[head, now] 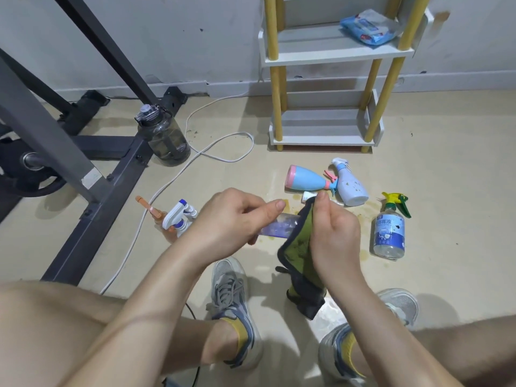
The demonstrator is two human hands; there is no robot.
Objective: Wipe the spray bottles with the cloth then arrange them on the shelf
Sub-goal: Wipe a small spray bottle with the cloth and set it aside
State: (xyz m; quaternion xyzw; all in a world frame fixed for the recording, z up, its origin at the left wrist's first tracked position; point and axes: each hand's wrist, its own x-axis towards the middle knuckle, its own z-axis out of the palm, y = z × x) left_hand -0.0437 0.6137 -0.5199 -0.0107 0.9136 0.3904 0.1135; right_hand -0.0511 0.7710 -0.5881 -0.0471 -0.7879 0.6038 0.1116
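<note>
My left hand (227, 219) grips a clear bottle with a purple label (279, 226), held sideways above the floor. My right hand (332, 233) holds a green cloth with dark edging (300, 252) wrapped round the bottle's right end; the rest of the cloth hangs down. On the floor lie a blue and pink spray bottle (305, 178), a white spray bottle (350, 184) and, further right, a clear bottle with a yellow-green trigger (389, 230). A white and blue trigger bottle (180, 216) and an orange one (152, 212) lie to the left. The white shelf with yellow posts (324, 139) stands behind.
A dark water jug (164, 138) stands by a grey metal frame (92, 188) at left. A white cable (195, 157) loops across the floor. A blue wipes pack (368, 26) lies on the upper shelf. My shoes (231, 303) are below my hands.
</note>
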